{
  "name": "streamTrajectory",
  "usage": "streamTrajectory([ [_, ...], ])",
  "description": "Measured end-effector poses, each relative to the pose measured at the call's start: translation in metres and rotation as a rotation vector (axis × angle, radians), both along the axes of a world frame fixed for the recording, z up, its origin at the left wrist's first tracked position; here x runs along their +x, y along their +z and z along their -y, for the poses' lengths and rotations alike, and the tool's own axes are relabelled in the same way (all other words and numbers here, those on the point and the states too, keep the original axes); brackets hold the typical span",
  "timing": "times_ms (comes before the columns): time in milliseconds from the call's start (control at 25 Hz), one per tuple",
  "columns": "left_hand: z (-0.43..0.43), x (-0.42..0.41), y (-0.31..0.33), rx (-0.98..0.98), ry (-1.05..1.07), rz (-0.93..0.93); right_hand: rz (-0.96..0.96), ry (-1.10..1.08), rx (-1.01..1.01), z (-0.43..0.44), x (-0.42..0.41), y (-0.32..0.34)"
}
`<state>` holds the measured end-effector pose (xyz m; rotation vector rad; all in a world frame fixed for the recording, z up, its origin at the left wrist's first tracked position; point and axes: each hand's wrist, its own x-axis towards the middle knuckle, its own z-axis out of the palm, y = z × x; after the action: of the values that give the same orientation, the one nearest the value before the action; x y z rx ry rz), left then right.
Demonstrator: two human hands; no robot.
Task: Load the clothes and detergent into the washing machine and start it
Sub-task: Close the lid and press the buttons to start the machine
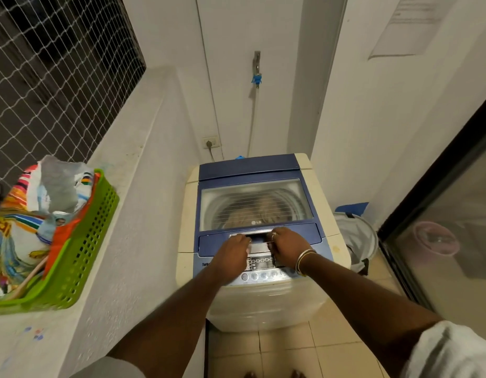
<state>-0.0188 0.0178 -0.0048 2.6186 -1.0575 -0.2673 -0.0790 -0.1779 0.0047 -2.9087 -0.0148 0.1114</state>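
Head view showed the left hand (234,247) and right hand (288,244) with fingers curled on the lid handle (259,233) of the closed washing machine (252,203).

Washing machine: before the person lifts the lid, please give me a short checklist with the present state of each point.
1. Lid closed: ok.
2. Left hand on the lid handle: ok.
3. Right hand on the handle: ok.
4. Plug in wall socket: ok.
5. Detergent bag ready in green basket on the ledge: ok.
6. Drum empty: cannot tell, the window is hazy.
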Motion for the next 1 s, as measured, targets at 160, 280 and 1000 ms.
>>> streamTrajectory([
  [160, -0.005, -0.016, 0.015, 0.038, 0.023, 0.098, 0.054, -0.032, -0.004, -0.01, -0.012, 0.006],
  [280, -0.005, -0.036, 0.029, 0.091, 0.045, 0.128, 0.047, -0.026, -0.019, -0.019, -0.025, 0.014],
  [1000, 0.005, -0.157, 0.036, 0.256, 0.148, 0.192, 0.034, 0.003, 0.008, -0.014, -0.136, 0.023],
])
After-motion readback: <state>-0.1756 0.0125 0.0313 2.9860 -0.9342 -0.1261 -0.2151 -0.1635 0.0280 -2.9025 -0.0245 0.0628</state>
